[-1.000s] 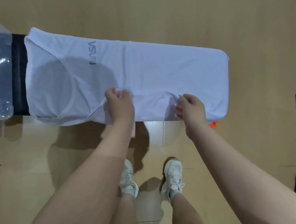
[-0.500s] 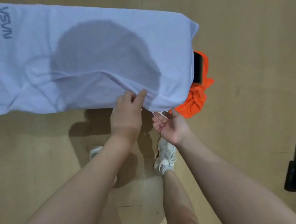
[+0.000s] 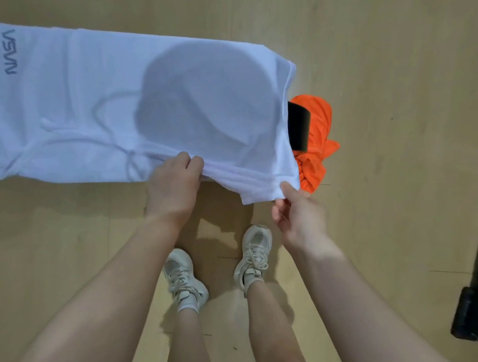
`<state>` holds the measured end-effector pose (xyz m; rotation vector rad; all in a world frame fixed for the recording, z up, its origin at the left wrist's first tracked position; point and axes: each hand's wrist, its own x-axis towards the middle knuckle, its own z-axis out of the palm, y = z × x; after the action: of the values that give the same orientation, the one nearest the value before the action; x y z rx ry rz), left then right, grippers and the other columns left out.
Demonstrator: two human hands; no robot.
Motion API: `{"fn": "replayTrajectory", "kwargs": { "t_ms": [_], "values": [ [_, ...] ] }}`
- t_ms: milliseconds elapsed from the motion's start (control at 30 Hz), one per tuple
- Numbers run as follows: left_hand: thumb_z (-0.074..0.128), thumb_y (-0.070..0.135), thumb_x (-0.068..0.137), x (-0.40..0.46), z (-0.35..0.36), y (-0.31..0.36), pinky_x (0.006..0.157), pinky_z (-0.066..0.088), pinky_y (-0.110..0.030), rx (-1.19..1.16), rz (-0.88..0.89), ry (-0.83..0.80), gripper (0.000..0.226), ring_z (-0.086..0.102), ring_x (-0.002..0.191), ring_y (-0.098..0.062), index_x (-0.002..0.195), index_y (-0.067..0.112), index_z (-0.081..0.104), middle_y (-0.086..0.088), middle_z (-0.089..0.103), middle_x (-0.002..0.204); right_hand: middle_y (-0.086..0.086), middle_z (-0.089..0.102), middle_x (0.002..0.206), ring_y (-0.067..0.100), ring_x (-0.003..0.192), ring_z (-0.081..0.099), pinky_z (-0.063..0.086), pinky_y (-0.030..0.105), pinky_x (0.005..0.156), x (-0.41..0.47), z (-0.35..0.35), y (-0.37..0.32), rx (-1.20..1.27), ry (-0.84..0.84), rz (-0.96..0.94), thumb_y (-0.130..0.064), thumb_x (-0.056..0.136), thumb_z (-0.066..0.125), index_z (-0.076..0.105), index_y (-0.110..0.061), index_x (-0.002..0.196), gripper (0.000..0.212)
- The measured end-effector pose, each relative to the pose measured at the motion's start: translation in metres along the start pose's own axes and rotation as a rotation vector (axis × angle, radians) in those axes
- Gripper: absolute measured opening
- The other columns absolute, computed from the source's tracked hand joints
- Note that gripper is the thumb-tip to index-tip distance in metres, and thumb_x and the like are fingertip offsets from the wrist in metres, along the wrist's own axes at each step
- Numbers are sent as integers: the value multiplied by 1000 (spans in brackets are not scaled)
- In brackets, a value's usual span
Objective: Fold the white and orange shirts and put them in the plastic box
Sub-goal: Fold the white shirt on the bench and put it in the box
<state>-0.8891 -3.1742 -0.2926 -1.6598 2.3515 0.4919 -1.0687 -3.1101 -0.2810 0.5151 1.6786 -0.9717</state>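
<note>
Clearly soft and light, the white shirt (image 3: pixel 106 107) lies spread along a narrow black tabletop (image 3: pixel 299 125), its near edge sagging over the side. It will likely droop and wrinkle, so hem corners look safest. Left hand (image 3: pixel 173 186) bunches that edge; right hand (image 3: pixel 300 218) pinches the corner. Beside it, the orange shirt (image 3: pixel 318 143) lies crumpled.
</note>
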Motion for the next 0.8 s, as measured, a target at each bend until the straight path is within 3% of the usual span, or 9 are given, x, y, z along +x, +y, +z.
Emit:
{"fn": "replayTrajectory", "kwargs": {
  "t_ms": [67,200,267,367,400,533,633,700,800],
  "values": [
    [62,5,74,5,-7,2,46,29,-26,-52,11,48,6,50,51,-32,73,1,58,-16,51,66,4,47,56,6,33,46,36,15,35,3,9,-24,-25,-41,-103,-6,86,60,42,-12,93,21],
    [56,17,86,18,-18,6,54,35,-32,-155,-81,149,17,56,75,-35,87,1,61,-20,55,98,3,53,70,8,51,49,42,18,44,20,34,-46,9,-173,-214,-14,89,57,43,-11,107,22],
    [53,22,91,24,-19,8,59,36,-33,-198,-183,122,21,57,85,-34,97,3,61,-15,53,112,-3,47,68,4,52,44,38,21,53,23,36,-36,-143,-231,-293,-18,89,56,47,-12,96,13],
    [47,23,94,27,-15,9,63,37,-34,-254,-188,89,24,58,90,-33,103,5,58,-10,50,119,-9,47,73,-1,61,49,41,9,62,12,29,-14,-390,-189,-370,-24,86,63,48,-12,110,31],
    [46,22,94,27,-13,9,64,39,-34,-275,-174,89,24,58,91,-32,103,4,58,-10,50,120,-9,51,76,-1,66,51,43,9,65,9,27,-6,-458,-158,-433,-26,84,66,48,-15,110,34],
    [45,17,93,26,-11,11,72,47,-41,-345,-164,62,22,57,93,-33,110,7,54,-11,54,113,-1,59,89,19,83,58,48,30,77,0,32,15,-655,-181,-608,-28,75,71,45,-24,111,44],
    [47,14,91,23,-16,12,74,45,-41,-419,-212,82,18,55,91,-34,106,6,52,-13,56,105,-6,43,76,9,67,47,38,13,66,-5,43,19,-698,-260,-615,-16,81,65,44,-20,123,47],
    [48,12,89,21,-20,11,73,44,-40,-431,-224,111,17,55,89,-33,103,5,54,-14,57,102,-10,39,67,3,60,42,35,12,59,-8,45,17,-743,-257,-670,-10,84,61,51,-13,116,34],
    [50,8,88,16,-24,6,66,44,-41,-370,-149,137,15,57,84,-35,100,2,57,-16,57,100,-12,47,73,6,68,48,35,17,64,-13,34,8,-804,-214,-699,-8,84,58,59,-10,111,27]
  ]
}}
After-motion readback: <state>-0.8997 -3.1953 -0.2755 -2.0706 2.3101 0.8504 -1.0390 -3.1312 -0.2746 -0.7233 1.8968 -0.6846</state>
